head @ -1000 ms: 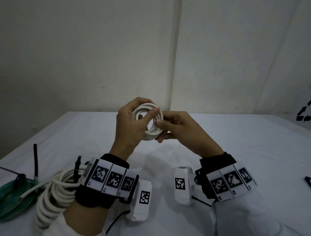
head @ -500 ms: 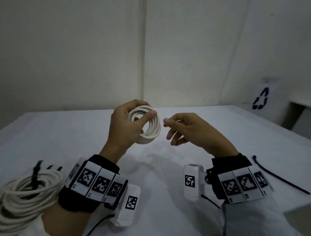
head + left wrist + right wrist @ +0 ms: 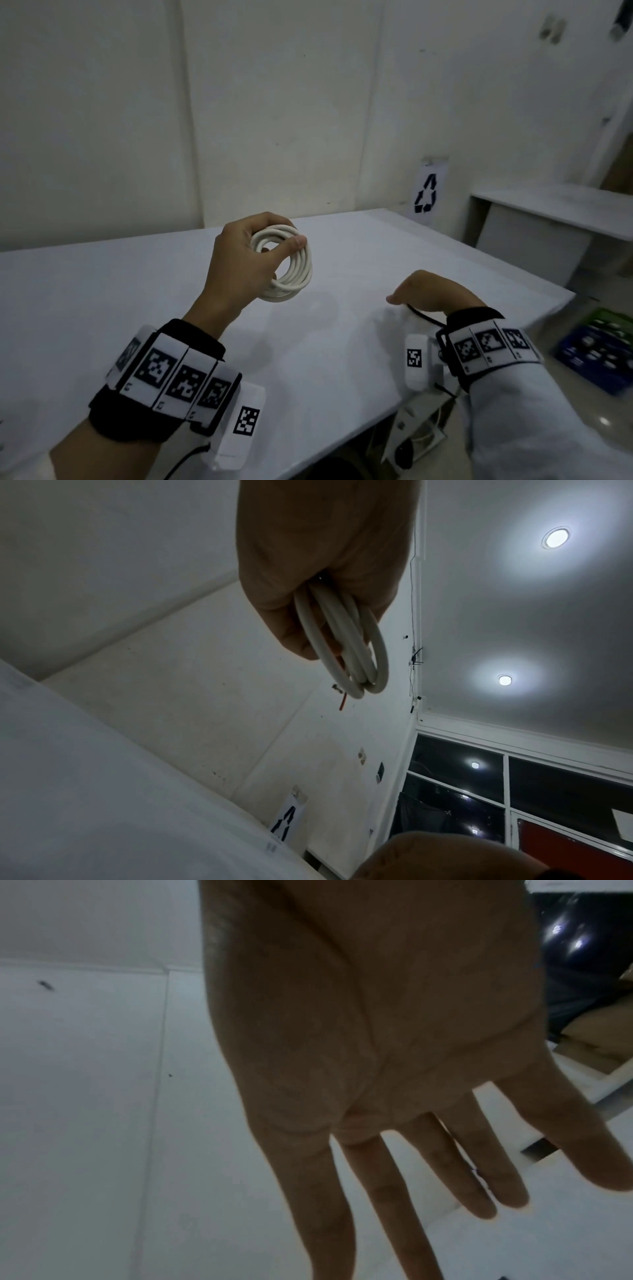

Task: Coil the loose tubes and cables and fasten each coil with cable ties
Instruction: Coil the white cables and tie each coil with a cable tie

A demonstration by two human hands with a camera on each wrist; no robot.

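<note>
Above the smooth white surface (image 3: 171, 291), the left hand (image 3: 239, 260) pinched a round coil (image 3: 291, 270) of glossy white cable; the right hand (image 3: 428, 291) lay low, its fingers (image 3: 445, 1164) straight and spread.

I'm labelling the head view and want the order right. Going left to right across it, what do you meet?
Left hand gripping the white cable coil → right hand low over the white table, beside a black cable tie → recycling sign on the wall → blue box on the floor.
</note>
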